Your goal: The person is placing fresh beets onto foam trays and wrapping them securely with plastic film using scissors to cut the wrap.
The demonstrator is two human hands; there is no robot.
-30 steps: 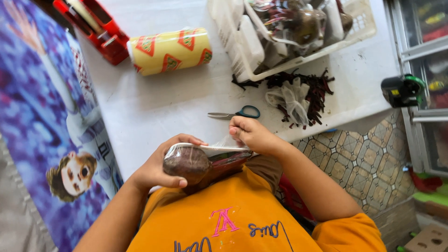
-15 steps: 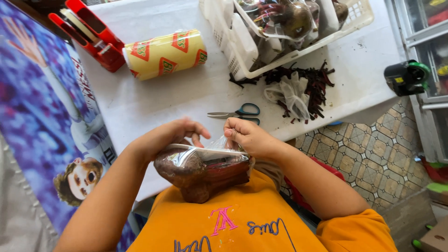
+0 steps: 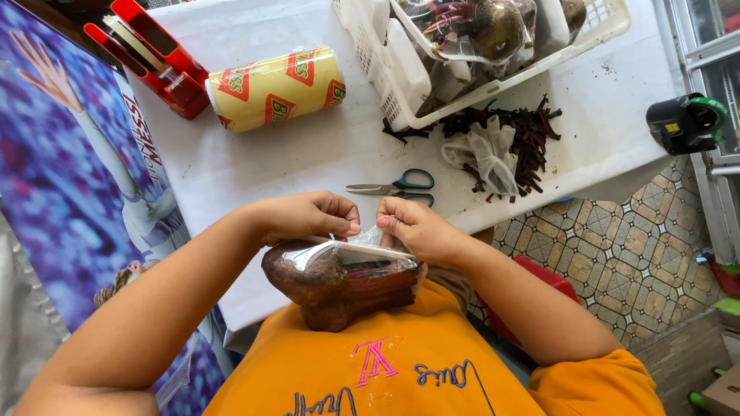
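A white foam tray of dark red-brown beetroots wrapped in clear film (image 3: 339, 281) rests against my orange shirt at the near table edge. My left hand (image 3: 308, 216) pinches the film at the tray's top left. My right hand (image 3: 412, 227) pinches the film right beside it, fingertips almost touching the left hand's. Both hands are shut on the film. Scissors with teal handles (image 3: 393, 186) lie on the white table (image 3: 262, 162) just beyond my hands.
A yellow roll of cling film (image 3: 276, 87) and a red tape dispenser (image 3: 154, 58) lie at the far left. A white basket (image 3: 470, 46) of wrapped produce stands at the back. Dark trimmings and a mesh bag (image 3: 493, 142) lie beside it. A black-and-green tool (image 3: 682, 122) sits at right.
The wrapped tray has turned and dropped closer to my chest. My two hands have come together at its top edge, pinching the film.
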